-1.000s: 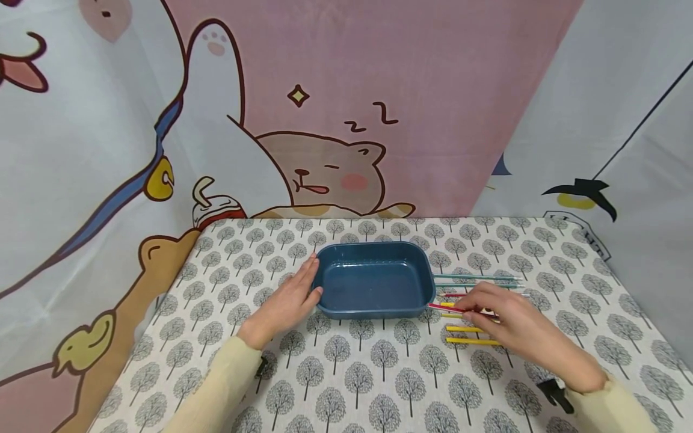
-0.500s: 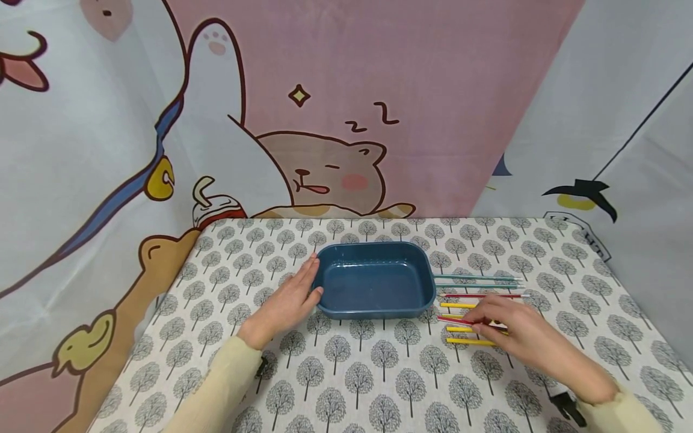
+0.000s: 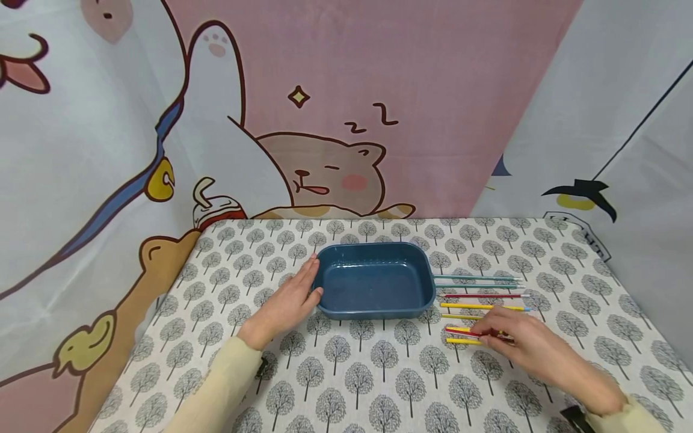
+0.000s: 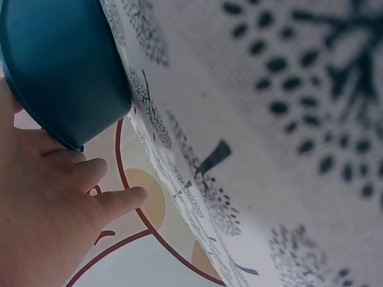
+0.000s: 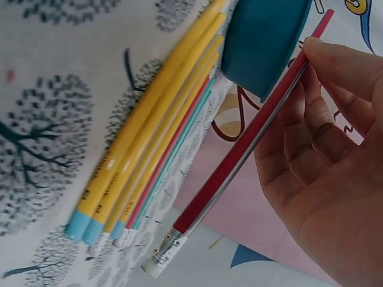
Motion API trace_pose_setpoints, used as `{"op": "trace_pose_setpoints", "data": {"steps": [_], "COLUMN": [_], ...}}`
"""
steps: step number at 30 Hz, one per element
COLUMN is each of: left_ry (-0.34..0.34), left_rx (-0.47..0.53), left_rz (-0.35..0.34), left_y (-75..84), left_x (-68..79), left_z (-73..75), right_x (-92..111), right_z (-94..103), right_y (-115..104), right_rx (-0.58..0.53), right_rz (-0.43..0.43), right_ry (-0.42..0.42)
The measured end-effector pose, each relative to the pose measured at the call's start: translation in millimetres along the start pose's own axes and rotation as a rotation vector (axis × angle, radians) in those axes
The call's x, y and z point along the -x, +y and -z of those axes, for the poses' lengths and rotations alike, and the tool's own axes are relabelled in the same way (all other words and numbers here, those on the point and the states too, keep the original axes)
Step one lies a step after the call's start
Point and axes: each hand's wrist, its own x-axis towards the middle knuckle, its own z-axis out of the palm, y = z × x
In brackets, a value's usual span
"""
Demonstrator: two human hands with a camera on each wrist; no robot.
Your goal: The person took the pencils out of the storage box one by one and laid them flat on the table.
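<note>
A deep blue rectangular dish [image 3: 373, 288] stands on the cloth-covered table. My left hand [image 3: 284, 305] rests against its left end, fingers extended; in the left wrist view this hand [image 4: 48, 203] touches the dish's wall. To the right of the dish, my right hand [image 3: 525, 340] pinches a red pencil [image 5: 237, 146] near one end between thumb and fingers. The pencil is held above the nearest yellow pencils [image 3: 459, 341], its eraser end hidden by the hand in the head view. The right wrist view shows that white eraser and metal band plainly.
Beside the dish lie pencils in a row: teal ones [image 3: 479, 286] farthest back, another red one [image 3: 484, 296], then several yellow ones [image 3: 471, 306]. The teal pencils reach the dish's right wall. A tree-patterned tablecloth [image 3: 357, 379] covers the table, and a cartoon-printed curtain [image 3: 433, 120] hangs behind.
My right hand has moved nearer to me with the red pencil, from beside the dish's front right corner to over the front yellow pencils. The left hand and dish stay put.
</note>
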Motion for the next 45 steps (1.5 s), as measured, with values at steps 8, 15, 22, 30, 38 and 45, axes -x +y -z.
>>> {"op": "trace_pose_setpoints", "data": {"steps": [8, 15, 22, 30, 38, 45], "left_ry": [0.000, -0.006, -0.007, -0.007, 0.000, -0.002], "left_rx": [0.005, 0.010, 0.008, 0.001, -0.004, -0.002], "left_rz": [-0.001, 0.010, 0.008, 0.009, 0.000, 0.002], "left_y": [0.0, -0.1, -0.9, -0.3, 0.2, -0.3], "left_x": [0.5, 0.3, -0.1, 0.0, -0.1, 0.2], "left_z": [0.4, 0.4, -0.6, 0.2, 0.1, -0.5], "right_x": [10.7, 18.1, 21.2, 23.6, 25.9, 26.3], "right_z": [-9.0, -14.7, -20.4, -19.7, -23.5, -27.0], "right_y": [5.7, 10.8, 15.6, 18.8, 20.8, 22.3], "right_rx": [-0.013, 0.014, 0.008, 0.003, 0.015, -0.026], "right_rz": [-0.017, 0.002, 0.066, 0.023, -0.001, -0.016], "right_ry": [-0.002, -0.014, 0.019, -0.016, -0.036, -0.072]}}
